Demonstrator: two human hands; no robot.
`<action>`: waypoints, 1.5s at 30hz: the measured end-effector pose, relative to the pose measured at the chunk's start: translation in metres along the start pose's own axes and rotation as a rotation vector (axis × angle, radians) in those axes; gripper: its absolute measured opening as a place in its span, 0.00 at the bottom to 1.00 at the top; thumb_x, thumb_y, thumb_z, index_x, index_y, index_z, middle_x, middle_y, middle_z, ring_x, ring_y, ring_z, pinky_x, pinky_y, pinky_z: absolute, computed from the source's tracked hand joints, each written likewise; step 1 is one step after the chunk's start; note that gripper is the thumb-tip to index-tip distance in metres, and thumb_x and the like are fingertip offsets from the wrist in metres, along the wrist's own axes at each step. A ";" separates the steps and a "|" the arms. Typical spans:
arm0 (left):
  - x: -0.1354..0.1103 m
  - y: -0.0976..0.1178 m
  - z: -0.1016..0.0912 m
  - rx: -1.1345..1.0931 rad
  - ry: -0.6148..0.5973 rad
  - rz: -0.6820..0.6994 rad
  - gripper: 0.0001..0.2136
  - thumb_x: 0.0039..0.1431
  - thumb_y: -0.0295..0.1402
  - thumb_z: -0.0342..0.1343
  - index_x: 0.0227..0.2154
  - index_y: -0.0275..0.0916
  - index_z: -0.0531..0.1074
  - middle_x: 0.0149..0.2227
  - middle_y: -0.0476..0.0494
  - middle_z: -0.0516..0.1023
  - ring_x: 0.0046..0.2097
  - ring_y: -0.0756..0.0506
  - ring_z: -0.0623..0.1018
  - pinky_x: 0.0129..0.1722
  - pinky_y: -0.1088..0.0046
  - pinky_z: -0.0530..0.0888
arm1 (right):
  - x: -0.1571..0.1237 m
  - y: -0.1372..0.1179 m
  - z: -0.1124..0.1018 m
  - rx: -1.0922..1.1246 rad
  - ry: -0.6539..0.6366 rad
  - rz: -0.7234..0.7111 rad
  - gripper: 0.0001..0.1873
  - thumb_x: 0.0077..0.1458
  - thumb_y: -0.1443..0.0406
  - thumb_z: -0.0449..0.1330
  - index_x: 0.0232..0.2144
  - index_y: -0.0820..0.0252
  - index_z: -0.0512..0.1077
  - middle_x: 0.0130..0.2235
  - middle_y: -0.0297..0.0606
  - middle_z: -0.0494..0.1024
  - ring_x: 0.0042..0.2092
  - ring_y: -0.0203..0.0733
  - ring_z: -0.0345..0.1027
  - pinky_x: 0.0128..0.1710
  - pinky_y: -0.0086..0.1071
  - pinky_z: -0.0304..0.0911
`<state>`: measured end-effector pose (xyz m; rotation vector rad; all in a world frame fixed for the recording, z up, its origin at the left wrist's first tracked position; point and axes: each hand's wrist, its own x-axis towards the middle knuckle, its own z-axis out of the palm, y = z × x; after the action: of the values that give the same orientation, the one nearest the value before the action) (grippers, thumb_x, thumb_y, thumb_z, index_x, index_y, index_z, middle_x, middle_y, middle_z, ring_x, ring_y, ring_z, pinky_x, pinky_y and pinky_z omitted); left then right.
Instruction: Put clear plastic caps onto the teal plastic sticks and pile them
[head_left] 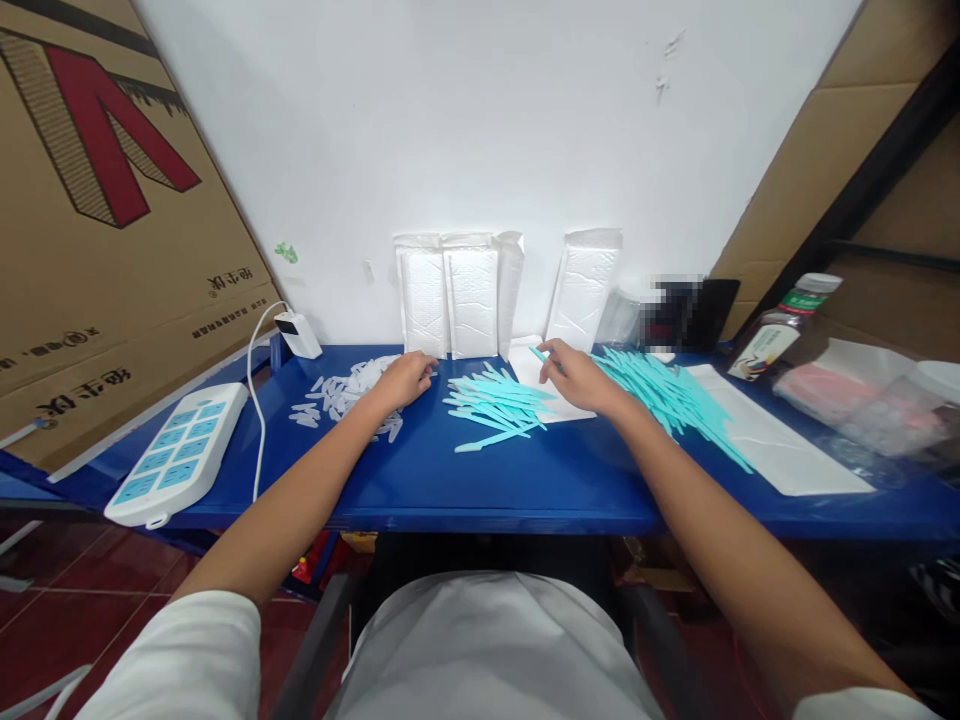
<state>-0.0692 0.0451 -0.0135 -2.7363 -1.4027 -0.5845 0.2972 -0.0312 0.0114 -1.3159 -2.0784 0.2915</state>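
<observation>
My left hand [405, 380] rests with curled fingers at the edge of a scatter of small white plastic pieces [341, 392] on the blue table [480, 480]; what its fingers hold is hidden. My right hand [577, 375] pinches a thin teal plastic stick [538, 354] above a white sheet. A small heap of teal sticks [496, 407] lies between my hands. A larger spread of teal sticks [675, 395] lies to the right of my right hand.
White padded envelopes [469, 298] lean against the wall behind the table. A white and blue power strip [176, 452] and a charger [298, 334] sit at the left. Flat white envelopes [772, 440], a bottle [780, 325] and plastic bags [862, 395] are at the right. Cardboard boxes [97, 220] stand left.
</observation>
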 end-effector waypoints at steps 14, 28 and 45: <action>-0.002 0.004 0.007 -0.001 0.076 -0.068 0.12 0.71 0.33 0.47 0.43 0.38 0.76 0.45 0.34 0.79 0.47 0.36 0.78 0.50 0.60 0.74 | -0.003 -0.005 -0.004 0.117 -0.102 0.064 0.09 0.72 0.61 0.50 0.51 0.54 0.66 0.39 0.34 0.86 0.19 0.32 0.66 0.30 0.30 0.63; -0.006 0.052 -0.002 -0.811 0.149 -0.073 0.24 0.63 0.52 0.63 0.47 0.35 0.85 0.48 0.34 0.85 0.36 0.43 0.82 0.35 0.67 0.78 | -0.002 -0.010 -0.004 0.009 -0.067 -0.013 0.14 0.71 0.58 0.53 0.50 0.56 0.74 0.30 0.34 0.84 0.25 0.38 0.66 0.32 0.30 0.57; -0.010 0.079 -0.003 -1.005 0.104 -0.143 0.23 0.49 0.48 0.75 0.40 0.34 0.85 0.36 0.35 0.87 0.37 0.40 0.86 0.36 0.68 0.81 | -0.007 -0.032 0.006 0.522 -0.267 0.013 0.21 0.61 0.47 0.64 0.39 0.58 0.71 0.36 0.41 0.86 0.18 0.31 0.61 0.19 0.29 0.61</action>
<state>-0.0136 -0.0108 -0.0016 -3.1583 -1.5708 -1.8382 0.2727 -0.0518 0.0201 -1.0100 -2.0083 0.9877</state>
